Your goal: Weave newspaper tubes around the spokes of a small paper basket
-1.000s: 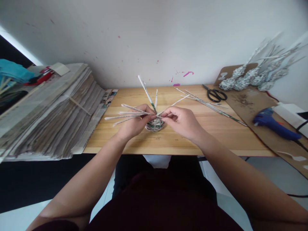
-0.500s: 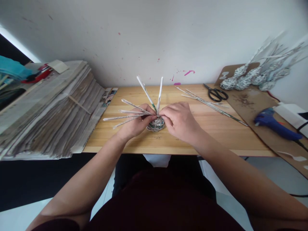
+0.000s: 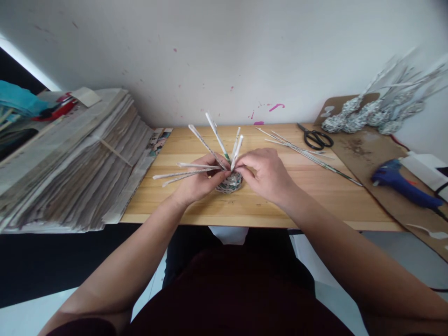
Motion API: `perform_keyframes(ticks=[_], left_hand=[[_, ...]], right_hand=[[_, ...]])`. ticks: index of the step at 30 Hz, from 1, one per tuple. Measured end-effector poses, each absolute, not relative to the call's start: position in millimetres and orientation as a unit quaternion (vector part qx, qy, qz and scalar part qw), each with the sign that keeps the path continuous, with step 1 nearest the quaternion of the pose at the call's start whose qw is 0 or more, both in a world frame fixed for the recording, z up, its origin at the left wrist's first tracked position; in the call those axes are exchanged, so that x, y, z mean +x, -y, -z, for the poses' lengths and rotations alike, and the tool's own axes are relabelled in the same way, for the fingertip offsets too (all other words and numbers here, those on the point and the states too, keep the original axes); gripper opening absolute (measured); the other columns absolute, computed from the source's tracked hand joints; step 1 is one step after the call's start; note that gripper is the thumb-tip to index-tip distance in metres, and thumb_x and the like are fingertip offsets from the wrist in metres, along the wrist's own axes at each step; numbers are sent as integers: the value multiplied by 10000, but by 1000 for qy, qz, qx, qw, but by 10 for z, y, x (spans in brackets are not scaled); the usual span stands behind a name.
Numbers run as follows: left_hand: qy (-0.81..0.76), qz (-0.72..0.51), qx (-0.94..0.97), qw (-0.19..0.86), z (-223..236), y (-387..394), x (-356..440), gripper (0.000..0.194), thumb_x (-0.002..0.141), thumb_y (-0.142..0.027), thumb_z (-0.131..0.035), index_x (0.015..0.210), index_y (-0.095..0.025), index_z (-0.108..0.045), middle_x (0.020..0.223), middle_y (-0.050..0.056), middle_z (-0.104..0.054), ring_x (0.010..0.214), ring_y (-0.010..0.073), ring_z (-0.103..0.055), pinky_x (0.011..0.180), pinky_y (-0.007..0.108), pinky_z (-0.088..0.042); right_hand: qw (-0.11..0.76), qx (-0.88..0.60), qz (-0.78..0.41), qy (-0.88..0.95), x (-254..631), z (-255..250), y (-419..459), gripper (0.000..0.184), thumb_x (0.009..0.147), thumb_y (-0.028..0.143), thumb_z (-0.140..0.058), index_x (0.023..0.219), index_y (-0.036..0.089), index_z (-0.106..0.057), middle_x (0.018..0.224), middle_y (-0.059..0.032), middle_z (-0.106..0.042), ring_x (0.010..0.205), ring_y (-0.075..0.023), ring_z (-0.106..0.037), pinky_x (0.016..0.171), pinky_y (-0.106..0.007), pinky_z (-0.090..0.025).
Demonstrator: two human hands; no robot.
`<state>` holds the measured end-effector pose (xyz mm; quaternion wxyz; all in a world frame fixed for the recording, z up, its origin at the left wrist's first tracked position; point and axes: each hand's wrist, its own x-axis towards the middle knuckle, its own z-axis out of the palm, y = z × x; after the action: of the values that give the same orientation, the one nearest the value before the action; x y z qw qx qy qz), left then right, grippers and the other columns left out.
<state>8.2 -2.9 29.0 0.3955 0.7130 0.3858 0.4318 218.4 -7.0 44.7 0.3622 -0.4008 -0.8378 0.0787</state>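
Observation:
A small round piece woven from rolled newspaper (image 3: pixel 229 183) rests on the wooden table between my hands. Several paper strips (image 3: pixel 198 135) fan out from its top, some to the left and some up toward the wall. My left hand (image 3: pixel 203 181) is closed at the piece's upper left edge, pinching the strips where they meet. Opposite it, my right hand (image 3: pixel 262 169) pinches a paper strip (image 3: pixel 237 151) near its base at the top right of the weave. My fingers hide the exact spot where the strips cross.
A tall stack of newspapers (image 3: pixel 80 163) stands at left. Loose paper sticks (image 3: pixel 308 156) and black scissors (image 3: pixel 314 136) lie right of the hands. Farther right are a blue glue gun (image 3: pixel 402 184) on cardboard (image 3: pixel 353 147) and several woven paper pieces (image 3: pixel 364 116) against the wall.
My right hand has shifted from pulling a strip rightward to pinching at an upright one. One strip that lay to the left now points up and away. The woven piece has moved slightly right.

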Motion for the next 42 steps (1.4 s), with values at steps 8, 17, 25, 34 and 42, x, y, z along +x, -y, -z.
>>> perform_keyframes(ticks=[8,17,25,34,42], left_hand=[[-402,-452,694,390,-286,49,160,242,774,-324,-861,838,-178,-679,752,12,-702,644,130,-616,579,239,-466],[-394,-463,696,382,-230,71,187,232,836,-349,-799,809,-190,-633,762,18,-687,690,145,-626,640,263,-495],[-356,-520,649,427,-112,31,234,296,778,-314,-877,946,-187,-669,838,10,-750,720,130,-682,690,245,-553],[-340,-531,641,437,-30,-7,228,473,764,-313,-906,1108,-237,-590,862,-3,-775,780,158,-757,745,265,-605],[-351,-510,665,418,-56,15,198,580,797,-283,-880,1289,-236,-576,892,18,-787,761,150,-753,715,249,-593]], right_hand=[[356,-410,-78,836,2171,-497,35,159,839,77,-706,825,235,-719,906,-19,-816,894,-248,-731,962,-460,-431],[354,-403,-312,784,2237,-551,-18,227,878,68,-626,1025,203,-732,985,-43,-816,938,-199,-775,851,-334,-576],[309,-431,-312,788,2224,-629,-55,208,907,100,-612,985,191,-782,974,-44,-821,909,-196,-756,827,-315,-541],[323,-428,-285,794,2194,-655,28,216,869,96,-632,958,204,-797,937,-23,-824,842,-176,-749,794,-290,-539],[385,-458,-279,751,2141,-548,45,106,793,114,-675,841,204,-704,774,-2,-758,709,-161,-695,712,-291,-524]])
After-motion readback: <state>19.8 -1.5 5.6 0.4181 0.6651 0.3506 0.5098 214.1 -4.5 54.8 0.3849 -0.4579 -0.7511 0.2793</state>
